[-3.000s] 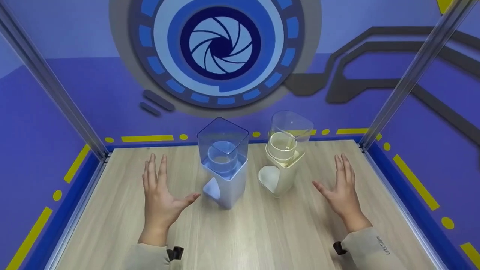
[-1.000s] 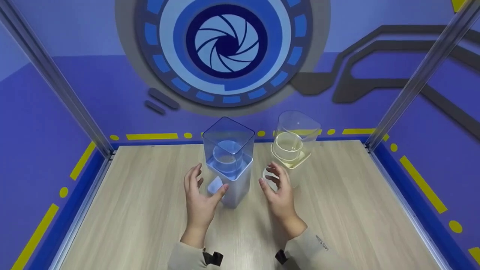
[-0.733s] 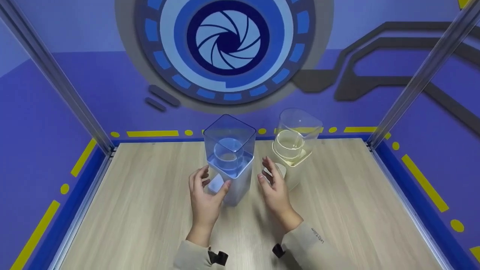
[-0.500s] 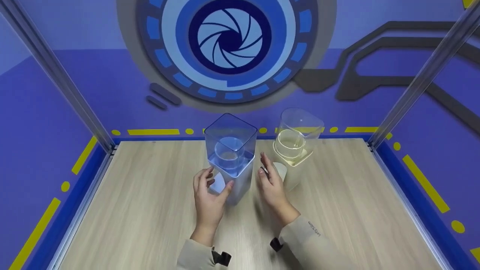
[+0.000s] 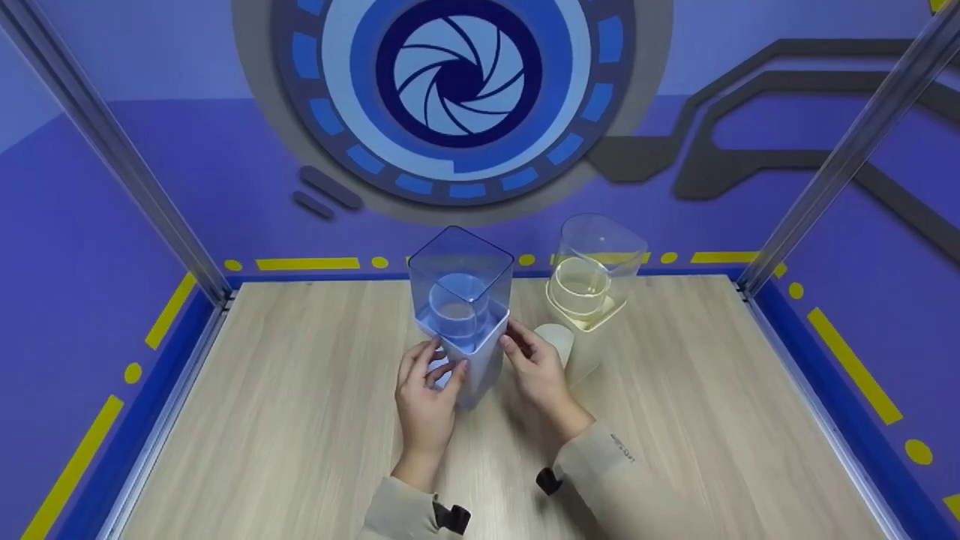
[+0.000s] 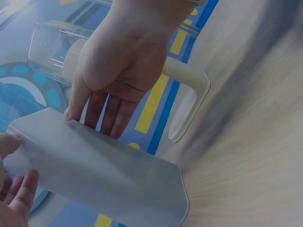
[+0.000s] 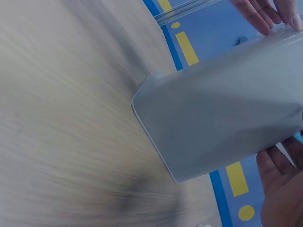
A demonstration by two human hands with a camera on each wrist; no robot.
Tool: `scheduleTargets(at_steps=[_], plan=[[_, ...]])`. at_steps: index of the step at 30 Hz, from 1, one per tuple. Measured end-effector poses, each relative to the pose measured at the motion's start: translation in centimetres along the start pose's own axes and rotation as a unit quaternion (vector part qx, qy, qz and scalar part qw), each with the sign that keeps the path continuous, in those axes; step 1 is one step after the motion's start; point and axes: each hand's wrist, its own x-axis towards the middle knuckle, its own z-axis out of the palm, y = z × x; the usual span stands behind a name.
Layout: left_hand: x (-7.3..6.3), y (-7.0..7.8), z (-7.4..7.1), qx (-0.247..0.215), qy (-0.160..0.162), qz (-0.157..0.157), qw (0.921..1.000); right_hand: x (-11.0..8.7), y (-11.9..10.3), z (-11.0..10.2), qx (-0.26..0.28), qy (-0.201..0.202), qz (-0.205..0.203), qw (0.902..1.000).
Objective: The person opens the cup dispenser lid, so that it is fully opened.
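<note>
A tall square container point(image 5: 480, 367) stands upright on the table. Its body is pale, and its see-through blue upper part has a round ring inside. My left hand point(image 5: 426, 409) is at its near left side, fingers bent and thumb at the front corner. At the right side, just under the body's rim, my right hand point(image 5: 538, 371) rests its thumb and fingertips. In the left wrist view the body point(image 6: 104, 161) lies between both hands. The right wrist view shows right-hand fingers point(image 7: 272, 165) against the body's edge. The fingertips behind it are hidden.
A similar cream container point(image 5: 589, 352), with a clear upper part, stands just to the right and slightly farther back. A pale rounded piece point(image 5: 555, 341) sticks out beside it. The wooden table point(image 5: 285, 420) ends at a blue patterned wall point(image 5: 187, 187) and metal posts point(image 5: 127, 172).
Both hands, wide apart at first, have come inward to the blue-topped container. The right hand has closed the last gap and now touches its side. Both containers have stayed put.
</note>
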Motion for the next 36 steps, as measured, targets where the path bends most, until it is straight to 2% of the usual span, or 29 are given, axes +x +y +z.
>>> scheduleTargets(at_steps=[5,10,16,25,31,36], plan=[[-0.1,-0.1,-0.1,-0.011,0.011,-0.003,0.9999,0.1,-0.1,0.1,-0.001,0.007,0.003,1.0],[-0.2,-0.2,-0.5,-0.024,0.015,0.007,0.9996,-0.2,-0.3,0.1,0.01,0.01,0.018,0.9997],[-0.3,-0.1,-1.2,-0.01,0.012,0.002,0.9999,-1.0,-0.6,0.4,0.021,0.02,0.032,0.9991],[-0.2,0.3,-2.1,0.027,0.01,-0.023,0.9993,-1.9,-0.9,1.1,0.044,0.043,0.021,0.9979],[-0.2,0.0,-2.6,0.027,0.014,-0.001,0.9995,-2.3,-0.8,1.3,0.051,0.041,0.002,0.9978],[-0.2,-0.3,-3.0,0.019,0.011,0.013,0.9997,-2.3,-0.7,1.3,0.076,0.028,0.018,0.9965]])
